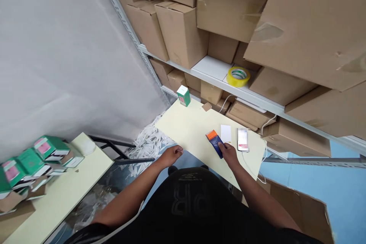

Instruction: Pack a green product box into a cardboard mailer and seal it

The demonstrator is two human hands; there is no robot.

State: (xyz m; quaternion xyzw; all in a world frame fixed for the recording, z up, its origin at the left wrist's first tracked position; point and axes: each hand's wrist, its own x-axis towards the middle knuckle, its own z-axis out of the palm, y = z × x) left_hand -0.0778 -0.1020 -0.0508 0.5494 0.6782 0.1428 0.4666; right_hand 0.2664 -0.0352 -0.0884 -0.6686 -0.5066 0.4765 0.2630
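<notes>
Currently, right hand [228, 151]: arm extended forward over the table [188, 129], grip closed on the near end of the blue-and-orange box [215, 143].
Box position: flat on the table, orange end away from the grip, beside a white card [225, 133].
Left hand [172, 154]: at the table's near edge, fingers loosely curled, holding nothing.

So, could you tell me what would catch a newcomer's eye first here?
Probably the right hand on a blue and orange box on the pale table. Then the yellow tape roll on the shelf among cardboard boxes, and green boxes piled far left.
</notes>
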